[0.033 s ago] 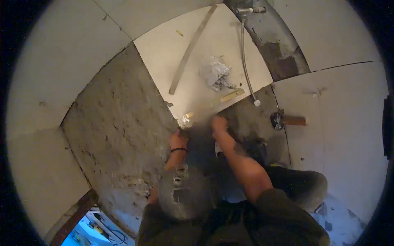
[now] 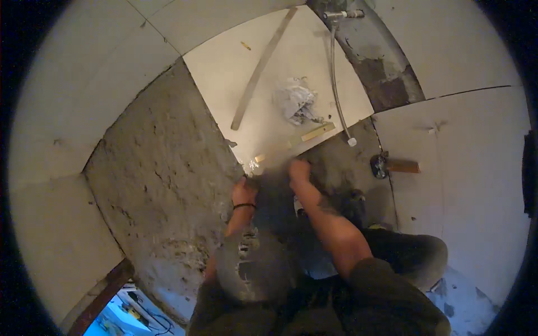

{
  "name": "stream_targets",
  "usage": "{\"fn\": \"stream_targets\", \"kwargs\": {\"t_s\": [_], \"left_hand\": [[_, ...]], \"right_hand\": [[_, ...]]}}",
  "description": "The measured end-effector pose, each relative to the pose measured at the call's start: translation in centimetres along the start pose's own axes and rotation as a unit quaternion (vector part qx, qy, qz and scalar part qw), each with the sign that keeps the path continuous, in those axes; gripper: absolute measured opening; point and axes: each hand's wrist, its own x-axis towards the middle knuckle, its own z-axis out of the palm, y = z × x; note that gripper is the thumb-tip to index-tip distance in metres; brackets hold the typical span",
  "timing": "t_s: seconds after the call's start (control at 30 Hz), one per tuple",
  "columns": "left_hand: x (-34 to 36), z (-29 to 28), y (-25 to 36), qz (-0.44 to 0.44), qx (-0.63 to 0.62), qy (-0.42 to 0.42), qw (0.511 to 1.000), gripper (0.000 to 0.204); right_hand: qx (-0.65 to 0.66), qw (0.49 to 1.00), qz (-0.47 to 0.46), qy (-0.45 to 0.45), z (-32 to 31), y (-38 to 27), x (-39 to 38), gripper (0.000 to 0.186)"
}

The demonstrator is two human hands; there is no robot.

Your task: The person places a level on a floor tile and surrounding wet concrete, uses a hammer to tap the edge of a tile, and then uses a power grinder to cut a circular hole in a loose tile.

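Note:
Close to the lower edge of a large pale tile (image 2: 210,70), my left hand (image 2: 244,192) is curled closed, with a dark band on its wrist. My right hand (image 2: 300,171) is also closed, a short way to the right and slightly farther off. Between them a dark patch (image 2: 273,193) is too blurred to name. What the fingers hold, if anything, is hidden. Just beyond my hands a yellowish spirit level (image 2: 318,132) lies across the tile's near part, its middle smeared by a hazy spot. A crumpled whitish sheet (image 2: 300,102) rests behind it.
A long grey strip (image 2: 263,70) and a small yellow pencil-like piece (image 2: 245,45) lie on the tile. A braided hose (image 2: 334,78) hangs from a metal valve (image 2: 339,15). Right stands a mallet (image 2: 400,166) with a black head. Rough mortar (image 2: 162,140) spreads left; a doorway (image 2: 126,311) shows lower left.

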Motion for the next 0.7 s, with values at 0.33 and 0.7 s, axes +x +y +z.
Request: {"fn": "stream_targets", "kwargs": {"t_s": [0.33,0.7], "left_hand": [[0.4,-3.1,1.2,-0.218,-0.476,-0.016,0.852,0.017],[-0.5,-5.1,-0.7,-0.121,0.006,-0.03,0.992,0.033]], "right_hand": [[0.651,0.632,0.334,-0.254,-7.9,-5.5,0.8,0.011],[0.531,0.758,0.06,-0.374,-11.6,-6.3,-1.4,0.009]]}}
